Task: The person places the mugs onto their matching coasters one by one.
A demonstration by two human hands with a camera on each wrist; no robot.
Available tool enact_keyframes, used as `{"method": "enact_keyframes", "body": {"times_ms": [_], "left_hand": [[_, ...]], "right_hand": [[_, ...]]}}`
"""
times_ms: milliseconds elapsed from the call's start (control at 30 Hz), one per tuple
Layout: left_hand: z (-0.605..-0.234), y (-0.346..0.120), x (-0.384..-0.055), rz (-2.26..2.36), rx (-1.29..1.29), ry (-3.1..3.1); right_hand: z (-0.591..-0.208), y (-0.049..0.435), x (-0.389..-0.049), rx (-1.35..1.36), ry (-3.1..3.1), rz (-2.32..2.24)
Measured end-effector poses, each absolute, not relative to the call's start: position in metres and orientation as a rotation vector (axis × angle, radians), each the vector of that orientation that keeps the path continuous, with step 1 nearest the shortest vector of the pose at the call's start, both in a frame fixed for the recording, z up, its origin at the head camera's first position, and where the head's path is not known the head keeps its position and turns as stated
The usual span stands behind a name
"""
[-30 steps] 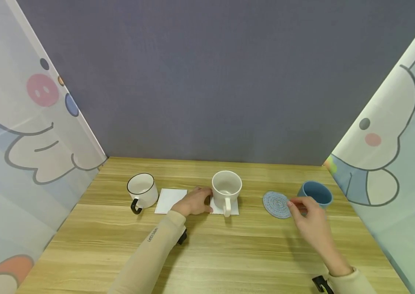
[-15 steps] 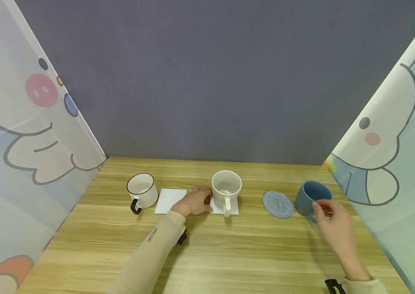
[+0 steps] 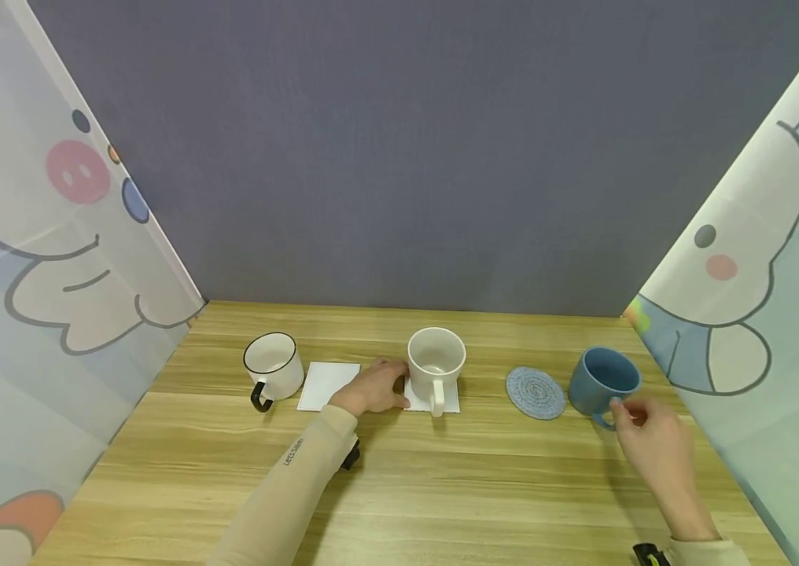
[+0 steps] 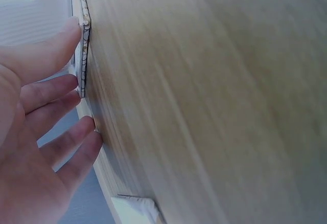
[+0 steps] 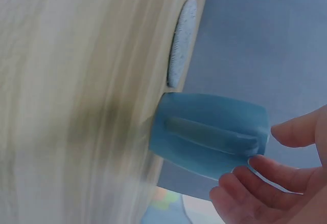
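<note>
My left hand rests beside a plain white mug. Its fingertips touch the edge of the white square coaster beneath that mug; in the left wrist view the fingers are extended along the coaster's side. At the right, my right hand is at the handle of an upright blue mug. The right wrist view has the thumb apart from the forefinger, whose tip meets the top of the handle. A round woven blue coaster lies left of the blue mug.
A white mug with a black rim and black handle stands at the left. Beside it lies a second white square coaster, partly behind the left hand. A grey panel rises behind the wooden table, with cartoon-printed curtains on both sides.
My right hand has moved right and nearer the body, from beside the round coaster to the blue mug's handle. The left hand and the mugs have stayed put.
</note>
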State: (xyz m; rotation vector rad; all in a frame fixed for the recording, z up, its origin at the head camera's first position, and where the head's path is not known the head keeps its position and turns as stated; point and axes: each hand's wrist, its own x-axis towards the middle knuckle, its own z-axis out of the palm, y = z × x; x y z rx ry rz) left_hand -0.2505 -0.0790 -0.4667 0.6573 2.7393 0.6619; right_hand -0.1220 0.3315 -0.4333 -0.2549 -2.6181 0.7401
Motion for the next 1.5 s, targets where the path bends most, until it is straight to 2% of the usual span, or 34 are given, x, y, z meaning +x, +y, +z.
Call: {"method": "enact_keyframes", "body": {"times_ms": [267, 467, 733, 1067, 1500], "left_hand": [[-0.469, -0.079, -0.252, 0.656, 0.653, 2.741], [-0.469, -0.079, -0.252, 0.639, 0.651, 2.74], [-0.469, -0.079, -0.251, 0.651, 0.638, 2.728], [-0.468, -0.079, -0.25, 0.672, 0.638, 2.724], [-0.465, -0.079, -0.25, 0.698, 0.621, 2.695]], "right_hand": [[-0.439, 0.341, -0.127, -0.378, -2.727, 0.91], [-0.442, 0.35, -0.13, -0.43, -2.627, 1.559], [-0.449, 0.36, -0.131, -0.262, -2.228, 2.178], [-0.458, 0.366, -0.134, -0.067, -2.117, 2.35], [-0.458, 0.364, -0.135, -0.06, -2.089, 2.345]]}}
